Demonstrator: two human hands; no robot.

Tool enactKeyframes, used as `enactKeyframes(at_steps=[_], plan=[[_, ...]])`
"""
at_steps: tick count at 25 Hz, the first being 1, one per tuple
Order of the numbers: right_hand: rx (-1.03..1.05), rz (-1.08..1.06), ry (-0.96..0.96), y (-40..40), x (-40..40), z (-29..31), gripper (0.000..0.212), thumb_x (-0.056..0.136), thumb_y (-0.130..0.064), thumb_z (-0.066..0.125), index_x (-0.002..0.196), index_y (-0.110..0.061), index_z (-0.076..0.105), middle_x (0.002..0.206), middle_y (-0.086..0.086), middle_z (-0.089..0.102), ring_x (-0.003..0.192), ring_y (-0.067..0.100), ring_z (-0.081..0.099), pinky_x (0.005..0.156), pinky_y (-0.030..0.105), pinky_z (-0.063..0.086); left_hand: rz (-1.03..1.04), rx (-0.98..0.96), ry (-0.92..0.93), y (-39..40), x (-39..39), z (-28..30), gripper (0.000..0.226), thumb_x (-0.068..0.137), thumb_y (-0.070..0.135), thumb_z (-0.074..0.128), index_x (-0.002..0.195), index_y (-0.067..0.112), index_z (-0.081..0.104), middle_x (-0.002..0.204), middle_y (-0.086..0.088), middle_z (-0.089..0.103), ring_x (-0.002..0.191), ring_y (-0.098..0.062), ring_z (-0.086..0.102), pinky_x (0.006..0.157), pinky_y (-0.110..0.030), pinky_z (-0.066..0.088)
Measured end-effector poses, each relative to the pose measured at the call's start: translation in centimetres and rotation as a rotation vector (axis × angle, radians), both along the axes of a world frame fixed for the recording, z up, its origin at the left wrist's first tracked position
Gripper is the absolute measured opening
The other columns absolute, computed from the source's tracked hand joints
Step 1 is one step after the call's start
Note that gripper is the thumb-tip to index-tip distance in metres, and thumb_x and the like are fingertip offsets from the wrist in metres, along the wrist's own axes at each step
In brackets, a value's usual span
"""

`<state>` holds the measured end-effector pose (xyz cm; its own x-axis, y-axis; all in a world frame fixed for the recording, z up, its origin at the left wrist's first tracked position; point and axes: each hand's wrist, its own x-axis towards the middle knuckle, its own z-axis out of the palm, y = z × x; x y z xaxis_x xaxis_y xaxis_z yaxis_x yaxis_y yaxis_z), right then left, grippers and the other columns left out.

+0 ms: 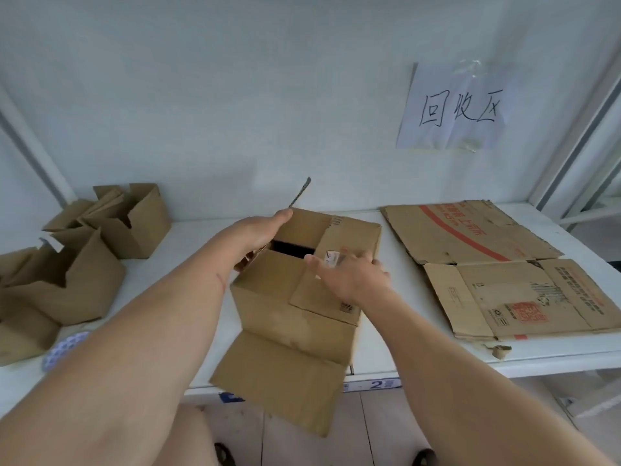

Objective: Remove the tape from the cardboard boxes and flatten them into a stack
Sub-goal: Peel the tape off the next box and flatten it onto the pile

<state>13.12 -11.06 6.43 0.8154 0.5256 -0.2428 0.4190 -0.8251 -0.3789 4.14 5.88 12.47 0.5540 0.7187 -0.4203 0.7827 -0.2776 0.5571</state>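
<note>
A brown cardboard box (285, 304) stands in the middle of the white shelf, its top partly open with a dark gap. One flap hangs down over the shelf's front edge. My left hand (262, 230) grips the far left top flap at the box's back corner. My right hand (349, 274) lies on the right top flap, fingers over a small piece of tape or label (331, 257). A flattened stack of cardboard (487, 264) with red print lies on the right of the shelf.
Several opened boxes (84, 257) crowd the left end of the white shelf (403, 344). A blue-patterned item (65, 351) lies beneath them near the front edge. A paper sign (457, 109) is taped to the back wall. Torn cardboard bits (499, 349) lie by the stack.
</note>
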Motion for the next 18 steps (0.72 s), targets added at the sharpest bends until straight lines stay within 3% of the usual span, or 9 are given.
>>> enactKeyframes(at_steps=[3,6,7,9,11,12,13,15,18], plan=[[-0.094,-0.122,0.065,3.3,0.0,0.4,0.118,0.066,-0.092,0.037,0.154,-0.016,0.018,0.160,0.017,0.008,0.143,0.043,0.010,0.114,0.052,0.022,0.046,-0.238,-0.098,0.5,-1.3,1.3,0.077,0.083,0.082,0.031,0.104,0.019,0.068,0.098,-0.016,0.074,0.089,-0.036,0.071,0.079,-0.050,0.058],[-0.136,-0.175,0.030,5.0,0.5,0.4,0.101,0.076,-0.063,0.059,0.153,-0.015,0.013,0.158,0.016,0.011,0.142,0.044,0.011,0.112,0.050,0.024,0.149,-0.295,-0.244,3.1,-2.8,2.1,0.059,0.093,0.067,0.040,0.104,0.015,0.065,0.096,-0.015,0.072,0.083,-0.033,0.070,0.066,-0.042,0.057],[-0.107,-0.181,0.038,5.2,0.7,0.5,0.097,0.076,-0.058,0.059,0.152,-0.015,0.016,0.156,0.015,0.016,0.141,0.043,0.015,0.110,0.049,0.025,0.155,-0.198,-0.226,4.4,-3.1,2.2,0.051,0.098,0.056,0.042,0.108,0.011,0.063,0.098,-0.015,0.070,0.084,-0.032,0.068,0.066,-0.039,0.056],[0.037,-0.156,0.116,5.2,1.4,1.1,0.093,0.072,-0.059,0.054,0.149,-0.014,0.025,0.152,0.012,0.029,0.137,0.039,0.026,0.108,0.049,0.029,0.064,0.252,0.026,6.9,-3.6,1.0,0.034,0.102,0.029,0.040,0.123,0.007,0.055,0.117,-0.015,0.063,0.101,-0.033,0.062,0.079,-0.038,0.052],[0.268,-0.119,0.279,4.3,2.3,2.6,0.084,0.072,-0.061,0.047,0.142,-0.014,0.038,0.139,0.008,0.047,0.126,0.034,0.043,0.104,0.047,0.036,-0.075,0.700,0.203,7.5,-4.0,-1.8,0.044,0.098,0.018,0.035,0.142,0.017,0.037,0.141,-0.014,0.047,0.125,-0.034,0.047,0.096,-0.043,0.041],[0.388,-0.097,0.360,3.5,3.0,3.4,0.072,0.077,-0.060,0.047,0.134,-0.015,0.048,0.128,0.006,0.054,0.117,0.029,0.051,0.099,0.043,0.040,-0.146,0.791,0.180,6.9,-3.9,-3.4,0.049,0.099,0.023,0.032,0.148,0.024,0.030,0.153,-0.012,0.034,0.137,-0.035,0.033,0.106,-0.047,0.032],[0.511,-0.075,0.465,2.7,3.6,4.0,0.056,0.083,-0.056,0.047,0.120,-0.016,0.057,0.114,0.004,0.059,0.104,0.024,0.057,0.091,0.039,0.045,-0.221,0.796,0.140,6.2,-3.6,-5.0,0.049,0.102,0.034,0.026,0.151,0.029,0.028,0.160,-0.008,0.022,0.146,-0.033,0.018,0.115,-0.050,0.019],[0.727,-0.070,0.675,0.9,4.5,4.9,0.031,0.092,-0.043,0.048,0.086,-0.017,0.064,0.082,0.003,0.060,0.069,0.016,0.058,0.067,0.030,0.047,-0.218,0.558,0.061,4.7,-3.2,-7.0,0.062,0.099,0.061,0.011,0.150,0.034,0.033,0.164,0.000,0.010,0.150,-0.028,0.001,0.119,-0.054,0.003],[0.903,-0.213,0.780,-2.0,7.0,4.8,0.027,0.095,-0.030,0.050,0.085,-0.011,0.067,0.071,0.007,0.065,0.058,0.019,0.061,0.053,0.029,0.046,-0.033,0.250,-0.022,5.5,-2.7,-8.8,0.077,0.090,0.076,0.006,0.150,0.038,0.034,0.164,0.009,0.007,0.150,-0.026,0.000,0.117,-0.059,0.008]])
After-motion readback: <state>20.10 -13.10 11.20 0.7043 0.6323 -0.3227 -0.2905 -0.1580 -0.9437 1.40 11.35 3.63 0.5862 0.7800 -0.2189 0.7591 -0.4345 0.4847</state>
